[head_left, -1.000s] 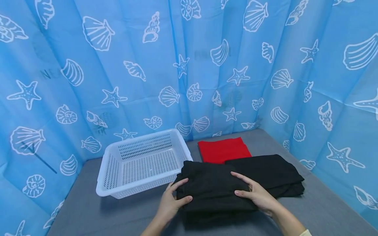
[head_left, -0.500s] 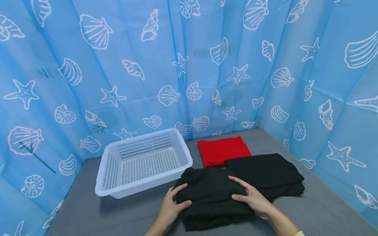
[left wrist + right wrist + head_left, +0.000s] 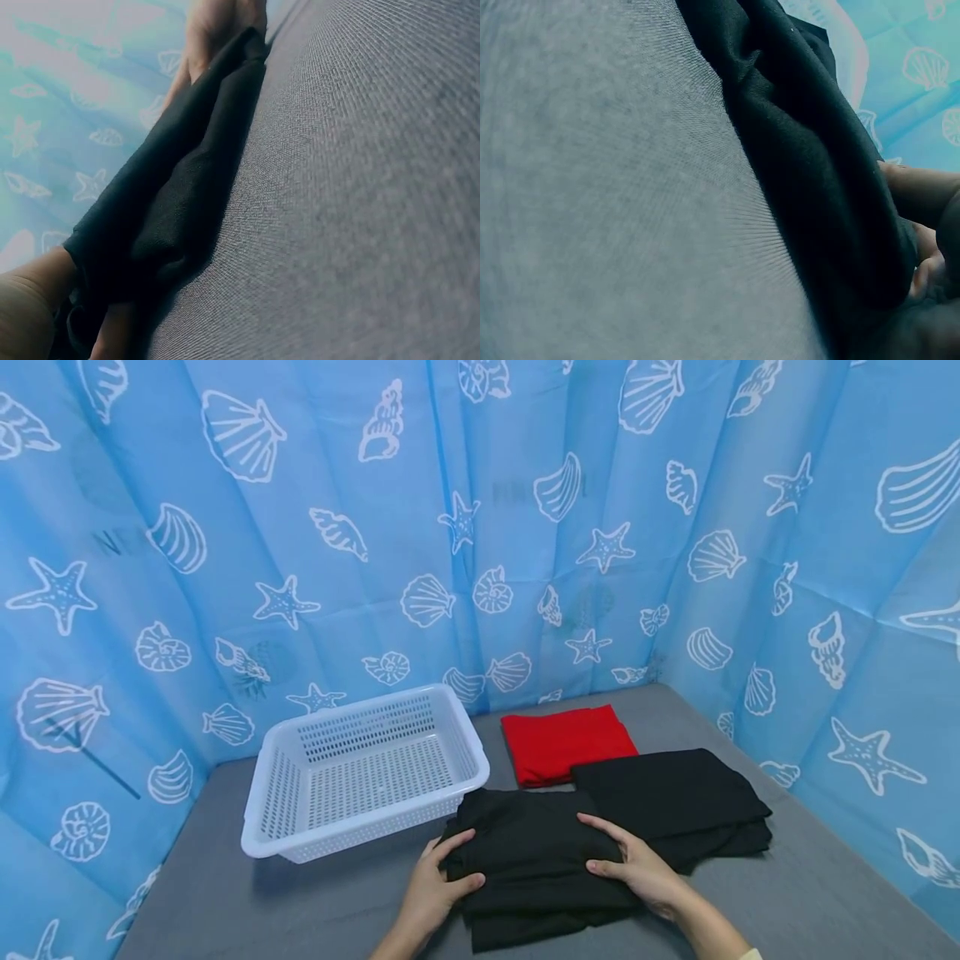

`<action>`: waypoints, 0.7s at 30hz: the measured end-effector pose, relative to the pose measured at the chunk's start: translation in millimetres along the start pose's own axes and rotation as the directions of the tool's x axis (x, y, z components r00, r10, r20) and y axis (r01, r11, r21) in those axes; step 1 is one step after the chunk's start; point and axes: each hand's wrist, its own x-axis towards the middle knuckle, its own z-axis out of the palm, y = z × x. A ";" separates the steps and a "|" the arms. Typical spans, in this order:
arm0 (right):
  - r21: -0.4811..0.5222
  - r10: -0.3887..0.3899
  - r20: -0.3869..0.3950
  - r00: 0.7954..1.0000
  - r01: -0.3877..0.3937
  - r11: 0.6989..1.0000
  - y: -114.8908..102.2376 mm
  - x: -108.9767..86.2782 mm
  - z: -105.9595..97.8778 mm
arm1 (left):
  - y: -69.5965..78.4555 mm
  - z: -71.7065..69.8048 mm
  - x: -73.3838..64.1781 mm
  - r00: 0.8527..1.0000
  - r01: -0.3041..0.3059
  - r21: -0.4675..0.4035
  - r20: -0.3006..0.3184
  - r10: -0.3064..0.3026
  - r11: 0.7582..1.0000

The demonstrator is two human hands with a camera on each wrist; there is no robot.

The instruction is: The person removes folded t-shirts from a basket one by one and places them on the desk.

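Both hands hold a folded black garment [image 3: 536, 860] low at the front of the grey surface. The left hand [image 3: 433, 887] grips its left side, thumb on top; in the left wrist view, fingers show below the cloth too. On the opposite side, the right hand [image 3: 643, 870] has its thumb and index finger over the top, the other fingers hidden from the head view. From the right wrist, the garment [image 3: 802, 142] appears as thick folded layers lying along the grey fabric. Its kind is not clear from the folds.
A white perforated plastic basket [image 3: 365, 810] stands at the left, with nothing in it. Behind the hands lie a folded red cloth [image 3: 567, 745] and a second folded black cloth [image 3: 678, 797]. A blue shell-print curtain [image 3: 480, 527] hangs around the back and sides.
The hands have brought the black garment down and slightly toward the person, and its front lower layer now lies against the grey surface. The basket and other cloths stay put.
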 end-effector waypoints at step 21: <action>-0.632 0.026 0.086 0.996 0.035 0.774 -104.3 -21.8 -37.6 | 99.7 -68.3 -13.5 0.933 -0.165 0.368 0.358 0.024 0.915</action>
